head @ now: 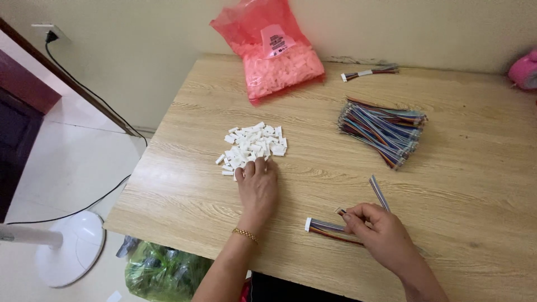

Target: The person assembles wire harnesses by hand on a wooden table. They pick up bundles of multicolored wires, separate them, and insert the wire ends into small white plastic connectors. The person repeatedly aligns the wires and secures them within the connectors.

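Observation:
My left hand (257,187) lies palm down on the wooden table (458,184), its fingertips touching the near edge of a heap of small white plastic connector housings (253,145). My right hand (376,226) pinches the end of a short multicoloured wire bundle (379,193) that sticks up and away from the fingers. Just left of that hand lies another wire bundle with a white connector fitted on its end (325,228).
A pile of multicoloured wire bundles (383,131) lies at the middle right. A red plastic bag of white housings (274,53) leans on the back wall, a single wire bundle (369,72) beside it. A pink object (524,70) is at the far right. On the floor stand a white fan base (72,246) and a green bag (162,274).

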